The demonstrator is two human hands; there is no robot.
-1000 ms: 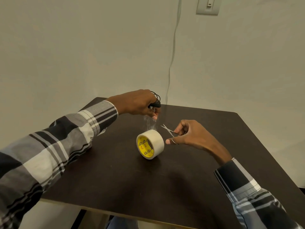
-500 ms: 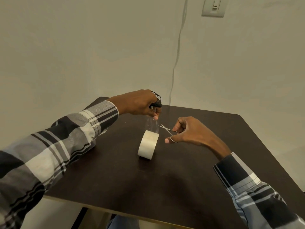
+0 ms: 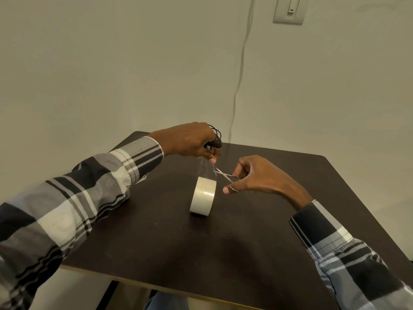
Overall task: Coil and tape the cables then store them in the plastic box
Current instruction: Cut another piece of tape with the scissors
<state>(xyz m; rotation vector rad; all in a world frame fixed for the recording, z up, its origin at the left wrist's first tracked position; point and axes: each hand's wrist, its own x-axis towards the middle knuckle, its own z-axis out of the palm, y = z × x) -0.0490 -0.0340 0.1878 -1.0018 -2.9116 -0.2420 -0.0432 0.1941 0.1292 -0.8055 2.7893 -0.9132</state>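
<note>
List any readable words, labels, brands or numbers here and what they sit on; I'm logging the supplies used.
None can be read.
Tape roll: its outer face is plain; the printed core side faces away in this view.
Scissors: no marking visible.
Wall switch: no legible text.

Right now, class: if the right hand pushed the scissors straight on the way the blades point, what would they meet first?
The right hand aims the open scissors up-left at the clear tape strip stretched from the tape roll to the left hand. The strip likely comes first, though depth is uncertain.
</note>
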